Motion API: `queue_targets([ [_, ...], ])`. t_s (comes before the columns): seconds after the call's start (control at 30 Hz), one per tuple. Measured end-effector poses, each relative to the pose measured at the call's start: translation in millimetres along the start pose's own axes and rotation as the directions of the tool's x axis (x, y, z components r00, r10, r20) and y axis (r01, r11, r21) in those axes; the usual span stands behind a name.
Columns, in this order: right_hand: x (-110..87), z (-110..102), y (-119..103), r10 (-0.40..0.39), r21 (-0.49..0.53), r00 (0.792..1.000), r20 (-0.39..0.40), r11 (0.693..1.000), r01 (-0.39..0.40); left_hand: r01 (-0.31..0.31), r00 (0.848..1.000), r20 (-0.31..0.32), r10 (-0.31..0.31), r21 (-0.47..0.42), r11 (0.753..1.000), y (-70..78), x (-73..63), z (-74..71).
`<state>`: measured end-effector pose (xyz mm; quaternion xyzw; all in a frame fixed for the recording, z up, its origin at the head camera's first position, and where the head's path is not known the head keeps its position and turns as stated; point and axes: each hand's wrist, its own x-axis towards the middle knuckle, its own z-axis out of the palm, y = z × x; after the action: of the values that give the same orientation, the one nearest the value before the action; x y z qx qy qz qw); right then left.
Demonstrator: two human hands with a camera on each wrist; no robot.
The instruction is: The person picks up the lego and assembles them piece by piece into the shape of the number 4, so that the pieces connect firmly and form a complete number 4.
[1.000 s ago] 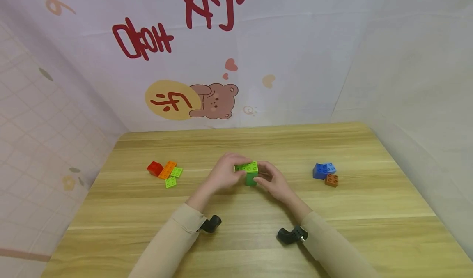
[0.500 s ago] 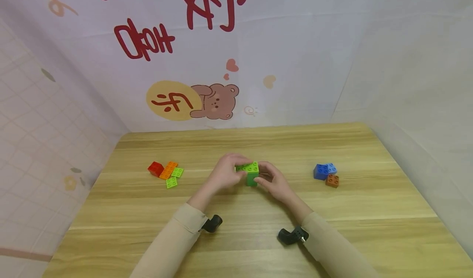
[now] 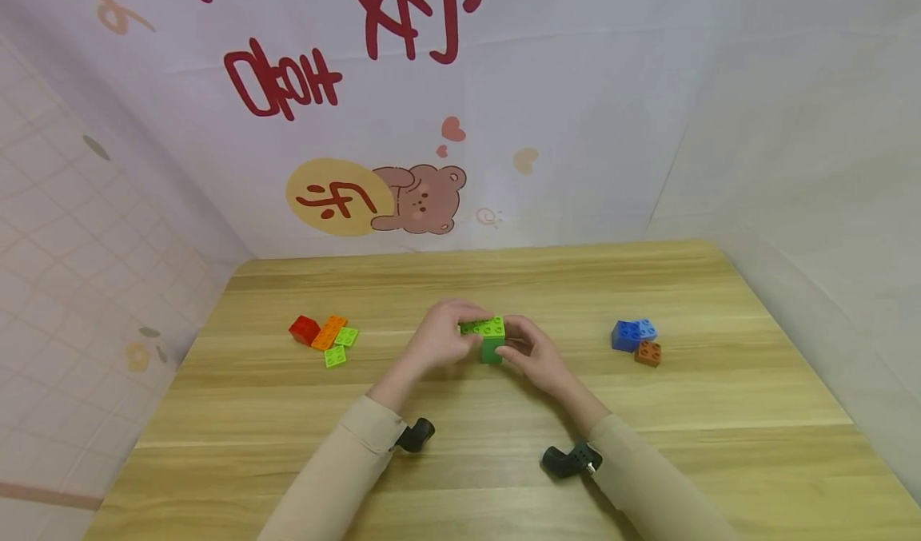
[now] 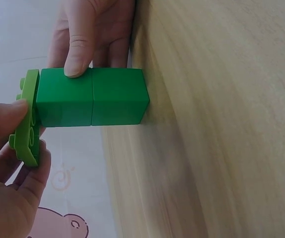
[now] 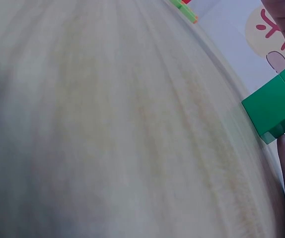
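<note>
Two dark green building bricks point(image 4: 116, 96), stacked one on the other, stand upright on the table in mid-view. A lime green plate point(image 3: 493, 328) with studs lies across their top and sticks out to the left. My left hand point(image 3: 440, 337) pinches that overhanging end, thumb and fingers on its opposite faces. From the other side my right hand point(image 3: 538, 357) grips the stack, its thumb on the upper brick in the left wrist view. The right wrist view catches the bricks point(image 5: 274, 106) only at its right edge. Whether the plate is fully pressed down is hard to tell.
At the left lie a red brick point(image 3: 305, 330), an orange plate point(image 3: 329, 332) and two small lime plates point(image 3: 335, 356). A dark blue brick point(image 3: 625, 336), a light blue one point(image 3: 646, 329) and a brown one point(image 3: 648, 353) sit at the right. A white cloth wall point(image 3: 576, 109) borders the wooden table.
Both hands keep their hold on the bricks and plate, with hardly any movement. The whole head view has shifted slightly.
</note>
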<state>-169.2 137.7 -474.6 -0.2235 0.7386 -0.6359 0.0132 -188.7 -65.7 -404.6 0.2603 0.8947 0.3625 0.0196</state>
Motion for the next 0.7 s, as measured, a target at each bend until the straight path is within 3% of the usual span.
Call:
queue_targets([
  [0.2,2.3,-1,25,-0.003,-0.007,1.000,-0.013,1.000,0.003,0.009,1.000,0.005,-0.009,-0.001,1.000,0.6,0.7,-0.5],
  [0.47,1.9,-2,30,-0.013,0.012,1.000,-0.014,1.000,0.013,0.036,0.999,0.017,-0.036,-0.005,0.999,1.8,1.8,-0.8],
  [0.7,2.1,-2,30,-0.022,0.000,1.000,-0.018,1.000,0.022,0.021,1.000,0.004,-0.021,-0.001,1.000,2.5,1.2,-1.1],
])
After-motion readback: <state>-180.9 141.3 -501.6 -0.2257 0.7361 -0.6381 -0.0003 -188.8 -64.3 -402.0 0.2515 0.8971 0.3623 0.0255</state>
